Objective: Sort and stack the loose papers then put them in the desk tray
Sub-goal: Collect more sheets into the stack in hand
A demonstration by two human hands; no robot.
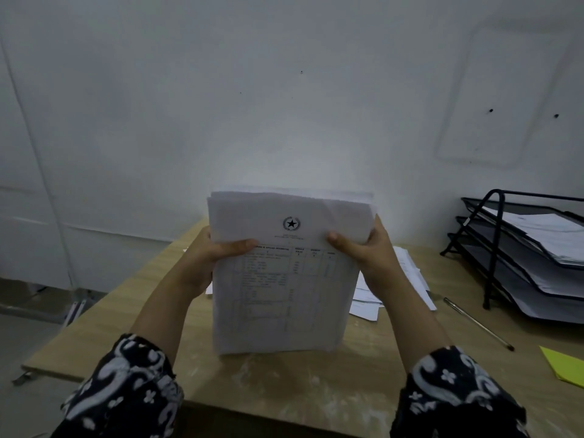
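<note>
Fingers of the left hand [202, 263] and right hand [369, 257] are clamped on the side edges of an upright stack of white printed papers [284, 279], thumbs pressed across its front sheet, its bottom edge resting on the light wooden counter [300, 384]. Behind the stack, more loose white sheets [407, 279] lie on the counter. Further right lie a slim pen [477, 324] and a yellow paper [565, 365], beside a black three-tier mesh desk tray [493, 248] already holding papers.

bare desk [142, 311] lies left; loose papers [407, 273] and pen [477, 324] flank the tray [493, 248].
</note>
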